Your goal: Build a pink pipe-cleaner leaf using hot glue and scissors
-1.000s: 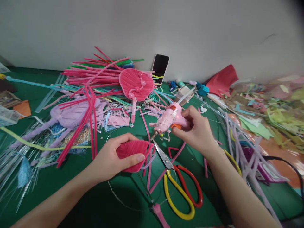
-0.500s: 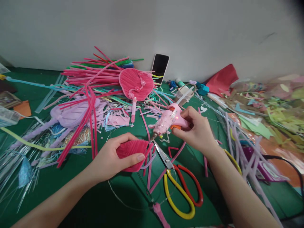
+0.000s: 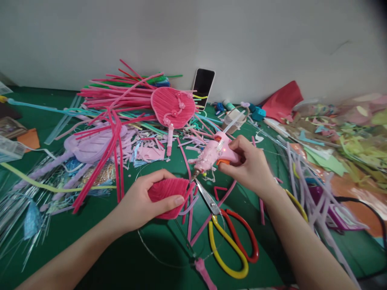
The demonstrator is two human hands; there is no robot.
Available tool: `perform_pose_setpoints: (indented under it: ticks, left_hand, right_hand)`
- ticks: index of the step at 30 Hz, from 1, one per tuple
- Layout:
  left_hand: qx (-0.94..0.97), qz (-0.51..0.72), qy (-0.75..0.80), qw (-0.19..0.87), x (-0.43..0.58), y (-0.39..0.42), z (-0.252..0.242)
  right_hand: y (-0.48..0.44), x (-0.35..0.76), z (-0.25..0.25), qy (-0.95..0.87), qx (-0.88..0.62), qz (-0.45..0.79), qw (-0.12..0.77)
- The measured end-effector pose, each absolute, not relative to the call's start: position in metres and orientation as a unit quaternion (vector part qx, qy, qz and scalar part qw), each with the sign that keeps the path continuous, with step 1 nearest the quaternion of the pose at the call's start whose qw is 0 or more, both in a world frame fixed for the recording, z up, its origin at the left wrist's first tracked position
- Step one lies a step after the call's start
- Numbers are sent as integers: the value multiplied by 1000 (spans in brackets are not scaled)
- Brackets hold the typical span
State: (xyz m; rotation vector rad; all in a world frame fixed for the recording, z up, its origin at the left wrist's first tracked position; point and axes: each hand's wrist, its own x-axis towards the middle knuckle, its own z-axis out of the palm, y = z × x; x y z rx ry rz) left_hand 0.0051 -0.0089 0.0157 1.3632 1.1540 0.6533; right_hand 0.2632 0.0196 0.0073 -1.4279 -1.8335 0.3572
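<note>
- No legible text, brand or number.
- Pink glue gun (image 3: 229, 152): pale sticker-like patch (image 3: 221, 145) on body, too small to read.
- Purple-and-white item (image 3: 343, 215), right side: light markings, blurred.
- Pale box (image 3: 11, 147), left edge: faint marks, unreadable.

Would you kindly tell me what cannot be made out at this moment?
All in the head view:
- Red panel: its near-left part is hidden by the left grip.
- Glue gun: part of its handle is hidden by the right grip.
- Nozzle: too small to tell whether it touches the panel.
- Pink stick: cut off by the bottom edge.
- Purple object: its markings are blurred.
</note>
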Motion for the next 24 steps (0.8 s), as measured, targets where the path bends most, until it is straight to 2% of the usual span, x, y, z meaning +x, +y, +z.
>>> perform_pose_setpoints:
  ticks: [24]
  left_hand:
    - [595,271,497,571,4,-8,16]
  right_hand:
    - [19,263,7,-714,-570,153,378]
